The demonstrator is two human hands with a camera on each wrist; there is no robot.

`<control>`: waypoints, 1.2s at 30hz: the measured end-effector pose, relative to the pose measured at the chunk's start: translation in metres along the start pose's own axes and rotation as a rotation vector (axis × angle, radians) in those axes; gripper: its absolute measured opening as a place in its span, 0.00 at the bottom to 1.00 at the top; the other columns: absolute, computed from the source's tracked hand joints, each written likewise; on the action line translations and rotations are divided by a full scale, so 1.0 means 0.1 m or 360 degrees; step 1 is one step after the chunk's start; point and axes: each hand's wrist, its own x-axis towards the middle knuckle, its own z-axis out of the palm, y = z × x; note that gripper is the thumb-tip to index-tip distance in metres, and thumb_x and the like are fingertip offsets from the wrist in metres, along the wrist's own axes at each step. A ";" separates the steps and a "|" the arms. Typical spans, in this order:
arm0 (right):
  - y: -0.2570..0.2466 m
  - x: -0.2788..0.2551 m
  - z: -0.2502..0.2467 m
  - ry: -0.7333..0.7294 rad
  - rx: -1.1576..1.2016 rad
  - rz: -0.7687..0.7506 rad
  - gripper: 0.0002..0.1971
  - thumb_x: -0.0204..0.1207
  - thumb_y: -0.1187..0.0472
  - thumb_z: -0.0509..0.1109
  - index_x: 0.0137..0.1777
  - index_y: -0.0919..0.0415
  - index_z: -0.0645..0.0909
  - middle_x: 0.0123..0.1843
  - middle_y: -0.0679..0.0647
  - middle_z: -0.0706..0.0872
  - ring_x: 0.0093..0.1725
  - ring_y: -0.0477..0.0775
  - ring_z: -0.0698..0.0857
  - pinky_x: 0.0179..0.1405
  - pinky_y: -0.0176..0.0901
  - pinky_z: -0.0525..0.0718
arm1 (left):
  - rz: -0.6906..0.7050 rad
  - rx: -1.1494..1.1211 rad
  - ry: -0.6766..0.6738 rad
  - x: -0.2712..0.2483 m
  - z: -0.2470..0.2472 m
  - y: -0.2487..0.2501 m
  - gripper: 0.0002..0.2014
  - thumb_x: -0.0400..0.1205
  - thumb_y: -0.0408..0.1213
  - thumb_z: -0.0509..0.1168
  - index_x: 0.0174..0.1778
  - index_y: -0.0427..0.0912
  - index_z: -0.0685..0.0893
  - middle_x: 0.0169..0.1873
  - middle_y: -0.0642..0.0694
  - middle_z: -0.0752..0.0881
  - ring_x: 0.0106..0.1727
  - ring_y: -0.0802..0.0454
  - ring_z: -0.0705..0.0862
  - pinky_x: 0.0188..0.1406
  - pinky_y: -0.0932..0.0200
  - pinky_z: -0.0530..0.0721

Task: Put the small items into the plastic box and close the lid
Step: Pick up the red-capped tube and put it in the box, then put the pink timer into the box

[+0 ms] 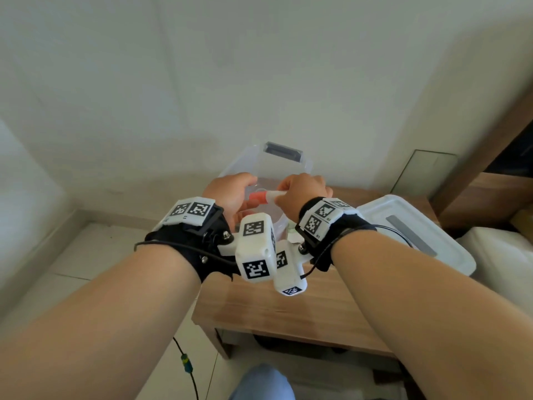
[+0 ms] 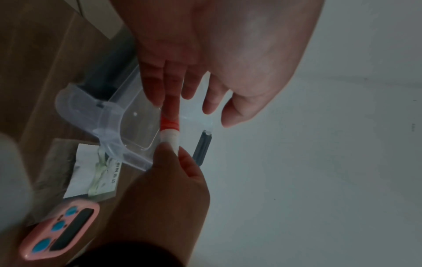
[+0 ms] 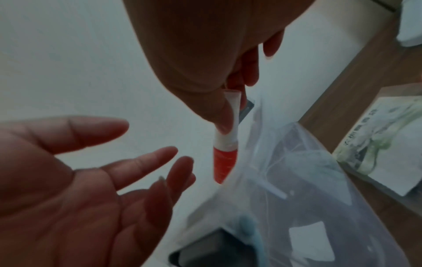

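Note:
A small tube with a red body and a white end hangs above the open clear plastic box. My right hand pinches the tube's white end between thumb and fingers. My left hand is beside the red end with palm open and fingers straight, gripping nothing. In the left wrist view the left fingers reach over the red part, and the box lies below. The box's white lid lies off to the right on the table.
The box stands on a small wooden table against a white wall. A pink timer with blue buttons and a flat printed sachet lie on the table near the box. A glass pane leans at the back right.

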 end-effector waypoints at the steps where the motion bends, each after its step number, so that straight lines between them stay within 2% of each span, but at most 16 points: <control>1: -0.02 0.00 0.00 -0.0034 -0.0058 0.0003 0.21 0.73 0.43 0.65 0.63 0.51 0.82 0.60 0.57 0.77 0.66 0.62 0.72 0.68 0.53 0.71 | -0.0006 0.0006 0.0007 0.02 0.00 -0.02 0.03 0.78 0.40 0.63 0.41 0.44 0.78 0.27 0.47 0.86 0.37 0.48 0.84 0.36 0.53 0.81; 5: -0.01 0.02 0.06 -0.0086 -0.0062 0.0023 0.24 0.67 0.44 0.73 0.63 0.50 0.83 0.65 0.56 0.73 0.69 0.62 0.67 0.73 0.53 0.67 | 0.0061 0.0075 0.0069 0.11 0.01 -0.12 0.05 0.76 0.41 0.64 0.40 0.44 0.81 0.38 0.46 0.82 0.42 0.46 0.83 0.47 0.49 0.83; 9: 0.13 0.08 0.18 0.0029 0.0019 -0.0058 0.23 0.70 0.49 0.70 0.67 0.42 0.77 0.75 0.50 0.70 0.75 0.59 0.63 0.72 0.54 0.63 | 0.0130 0.0224 0.0069 0.15 0.05 -0.16 0.07 0.76 0.40 0.63 0.32 0.46 0.79 0.35 0.46 0.80 0.42 0.44 0.81 0.47 0.51 0.79; 12: 0.30 0.11 0.18 0.0221 0.0244 0.0047 0.22 0.73 0.50 0.66 0.68 0.45 0.75 0.75 0.51 0.72 0.73 0.60 0.67 0.69 0.55 0.69 | 0.0194 0.0410 0.0072 0.16 0.07 -0.16 0.10 0.77 0.37 0.60 0.29 0.45 0.75 0.33 0.45 0.78 0.44 0.41 0.79 0.48 0.46 0.82; 14: 0.45 0.13 0.16 0.0360 0.0386 0.0217 0.21 0.74 0.53 0.62 0.68 0.48 0.76 0.72 0.53 0.74 0.71 0.61 0.68 0.66 0.53 0.71 | 0.0261 0.0585 0.0085 0.13 0.08 -0.16 0.08 0.78 0.38 0.59 0.34 0.46 0.79 0.41 0.41 0.82 0.48 0.39 0.81 0.57 0.44 0.81; 16: 0.65 0.14 0.15 0.0345 0.0469 0.0396 0.22 0.74 0.58 0.59 0.69 0.50 0.75 0.71 0.55 0.74 0.71 0.62 0.67 0.64 0.52 0.72 | 0.0357 0.0734 0.0101 0.13 0.10 -0.19 0.11 0.79 0.38 0.58 0.49 0.44 0.85 0.54 0.40 0.86 0.58 0.39 0.83 0.66 0.46 0.78; 17: 0.75 0.14 0.17 0.0294 0.0467 0.0461 0.23 0.73 0.60 0.58 0.69 0.51 0.75 0.71 0.56 0.73 0.72 0.62 0.67 0.62 0.51 0.72 | 0.0391 0.0803 0.0108 0.12 0.11 -0.20 0.13 0.80 0.37 0.58 0.55 0.43 0.85 0.59 0.42 0.86 0.61 0.41 0.82 0.67 0.50 0.77; 18: 0.83 0.14 0.19 0.0241 0.0429 0.0507 0.24 0.73 0.62 0.57 0.69 0.51 0.75 0.71 0.56 0.73 0.71 0.62 0.68 0.58 0.50 0.72 | 0.0415 0.0859 0.0109 0.12 0.12 -0.22 0.14 0.79 0.36 0.58 0.57 0.42 0.85 0.60 0.45 0.86 0.60 0.44 0.82 0.64 0.55 0.78; 20: 0.95 0.14 0.25 0.0126 0.0274 0.0560 0.23 0.72 0.62 0.59 0.68 0.51 0.76 0.69 0.57 0.74 0.69 0.62 0.70 0.52 0.48 0.71 | 0.0434 0.0952 0.0083 0.10 0.15 -0.25 0.13 0.78 0.36 0.60 0.55 0.44 0.85 0.54 0.47 0.87 0.50 0.47 0.83 0.46 0.63 0.82; 21: 0.99 0.14 0.27 0.0063 0.0190 0.0576 0.22 0.72 0.61 0.61 0.67 0.53 0.77 0.69 0.58 0.75 0.68 0.63 0.71 0.54 0.48 0.71 | 0.0430 0.0999 0.0051 0.09 0.16 -0.26 0.12 0.77 0.36 0.62 0.53 0.45 0.85 0.51 0.48 0.86 0.46 0.48 0.83 0.37 0.64 0.82; 22: 1.03 0.14 0.30 0.0004 0.0110 0.0589 0.21 0.72 0.61 0.62 0.66 0.54 0.78 0.68 0.59 0.75 0.66 0.63 0.72 0.57 0.49 0.72 | 0.0422 0.1054 0.0015 0.09 0.17 -0.27 0.10 0.77 0.36 0.63 0.52 0.46 0.85 0.49 0.48 0.86 0.45 0.48 0.83 0.35 0.63 0.82; 24: 1.10 0.16 0.36 -0.0065 0.0033 0.0620 0.21 0.71 0.58 0.64 0.65 0.54 0.78 0.66 0.59 0.76 0.65 0.64 0.73 0.65 0.52 0.75 | 0.0408 0.1154 -0.0048 0.10 0.19 -0.29 0.10 0.75 0.37 0.64 0.51 0.45 0.86 0.51 0.46 0.88 0.48 0.45 0.86 0.45 0.56 0.86; 26: 1.18 0.17 0.43 -0.0081 0.0048 0.0649 0.22 0.71 0.54 0.64 0.66 0.52 0.78 0.65 0.58 0.78 0.66 0.64 0.74 0.65 0.55 0.77 | 0.0404 0.1237 -0.0101 0.11 0.21 -0.32 0.13 0.75 0.40 0.65 0.54 0.45 0.86 0.53 0.46 0.88 0.50 0.46 0.85 0.50 0.57 0.83; 28: 1.23 0.18 0.49 -0.0127 0.0017 0.0635 0.22 0.71 0.52 0.64 0.66 0.51 0.76 0.64 0.58 0.79 0.66 0.65 0.75 0.64 0.53 0.77 | 0.0415 0.1338 -0.0171 0.13 0.22 -0.36 0.14 0.76 0.46 0.65 0.55 0.48 0.85 0.54 0.49 0.88 0.51 0.49 0.85 0.53 0.57 0.81; 32: 1.31 0.23 0.60 -0.0225 0.0029 0.0588 0.30 0.64 0.57 0.71 0.69 0.48 0.72 0.62 0.55 0.79 0.63 0.64 0.77 0.57 0.52 0.80 | 0.0437 0.1515 -0.0234 0.14 0.22 -0.41 0.20 0.74 0.55 0.65 0.60 0.52 0.83 0.51 0.56 0.83 0.55 0.53 0.83 0.59 0.59 0.77; 36: 1.36 0.26 0.66 -0.0153 0.0033 0.0590 0.30 0.70 0.57 0.69 0.72 0.46 0.68 0.68 0.56 0.77 0.68 0.64 0.74 0.52 0.48 0.75 | 0.0462 0.1608 -0.0206 0.13 0.22 -0.43 0.24 0.72 0.54 0.68 0.64 0.53 0.81 0.59 0.53 0.85 0.63 0.51 0.81 0.71 0.52 0.73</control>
